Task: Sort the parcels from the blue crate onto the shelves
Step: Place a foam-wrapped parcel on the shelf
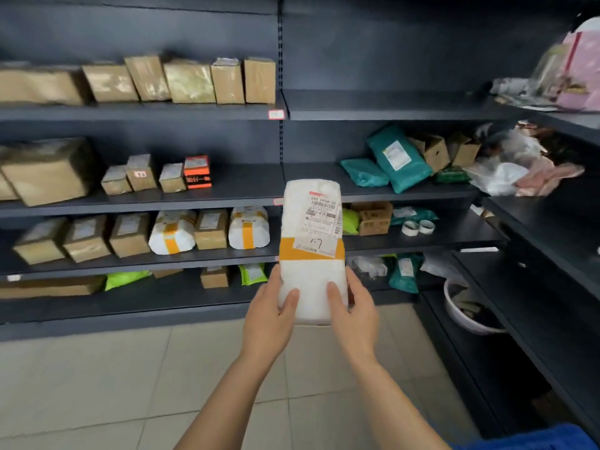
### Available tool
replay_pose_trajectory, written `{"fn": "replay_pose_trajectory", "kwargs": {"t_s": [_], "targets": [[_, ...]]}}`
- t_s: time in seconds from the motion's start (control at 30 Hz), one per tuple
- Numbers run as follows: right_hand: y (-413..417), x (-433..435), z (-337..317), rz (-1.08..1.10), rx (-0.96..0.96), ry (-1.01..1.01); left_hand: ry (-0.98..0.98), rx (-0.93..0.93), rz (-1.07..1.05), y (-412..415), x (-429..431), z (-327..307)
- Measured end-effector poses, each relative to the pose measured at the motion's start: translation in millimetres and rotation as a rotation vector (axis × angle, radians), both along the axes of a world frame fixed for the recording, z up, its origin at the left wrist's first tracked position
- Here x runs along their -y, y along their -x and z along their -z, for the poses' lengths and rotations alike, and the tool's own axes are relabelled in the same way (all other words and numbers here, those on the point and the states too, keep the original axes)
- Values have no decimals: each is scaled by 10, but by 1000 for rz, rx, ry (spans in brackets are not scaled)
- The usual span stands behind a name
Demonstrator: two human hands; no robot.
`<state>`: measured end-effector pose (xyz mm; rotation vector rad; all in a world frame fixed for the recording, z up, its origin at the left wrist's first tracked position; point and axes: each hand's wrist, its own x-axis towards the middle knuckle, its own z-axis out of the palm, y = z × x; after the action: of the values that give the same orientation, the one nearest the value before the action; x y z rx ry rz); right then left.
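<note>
Blue plastic crate [526, 438]: corner only, at the foot of the dark grey metal shelving [389, 105]. Left hand [266, 319], right hand [357, 319]: each grips a lower side of the white padded parcel with orange tape band [311, 277], held upright before the shelving's lower tiers.

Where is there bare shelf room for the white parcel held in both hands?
Bare: upper right shelf left of the pink bag; second shelf between the orange box and teal mailers. Crowded: third left shelf, boxes packed along it.
</note>
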<state>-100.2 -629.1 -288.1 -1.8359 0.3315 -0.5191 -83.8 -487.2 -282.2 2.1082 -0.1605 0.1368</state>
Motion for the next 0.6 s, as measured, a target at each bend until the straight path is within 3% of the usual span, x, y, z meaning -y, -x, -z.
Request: {"fn": "replay_pose_trajectory", "kwargs": {"t_s": [0.27,0.6], "targets": [[-1213,-370,65,-130,-102,81,-2,-32,-146,-1033,-414,68],[-2881,-1081,129,-178,-142,90,-41,-125,-162,-2702,-1149,167]]}}
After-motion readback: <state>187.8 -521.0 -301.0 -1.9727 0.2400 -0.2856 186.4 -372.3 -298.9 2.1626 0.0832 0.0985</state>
